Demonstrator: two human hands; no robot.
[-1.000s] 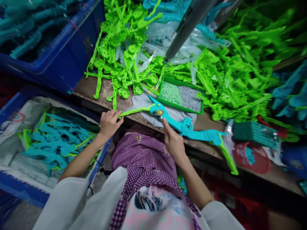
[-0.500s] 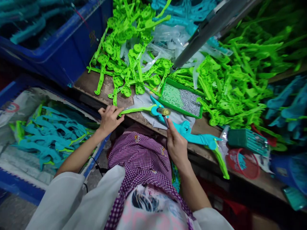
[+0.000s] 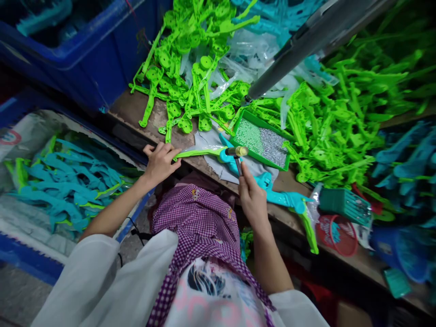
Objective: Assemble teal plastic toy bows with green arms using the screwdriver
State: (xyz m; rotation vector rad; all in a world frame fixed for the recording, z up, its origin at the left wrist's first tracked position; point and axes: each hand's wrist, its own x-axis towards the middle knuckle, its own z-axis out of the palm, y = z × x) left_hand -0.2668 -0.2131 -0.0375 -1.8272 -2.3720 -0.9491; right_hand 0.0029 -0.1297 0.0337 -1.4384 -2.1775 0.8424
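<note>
My right hand (image 3: 252, 197) is wrapped around the handle of a small hammer (image 3: 241, 151) with a yellowish striking face. The hammer head is over a turquoise plastic part (image 3: 233, 166) lying on a grey cloth (image 3: 218, 169); whether it touches cannot be made out. Joined to that part is a long lime-green plastic arm (image 3: 200, 153) with a clear strip along it. At its left end, the fingers of my left hand (image 3: 161, 162) pinch the green arm. Right of my right hand, another turquoise-and-green piece (image 3: 286, 200) lies along the bench edge.
A green tray (image 3: 262, 157) of small metal pieces sits behind the cloth. Lime-green parts (image 3: 204, 86) are heaped beyond, with a dark metal pole (image 3: 279, 68) slanting over them. Bins (image 3: 78, 68) stand left; a red basket (image 3: 344, 238) and dark green box (image 3: 337, 202) lie right.
The view has shifted slightly. The hammer head sits a little higher relative to the turquoise part. My left hand keeps its hold on the green arm.
</note>
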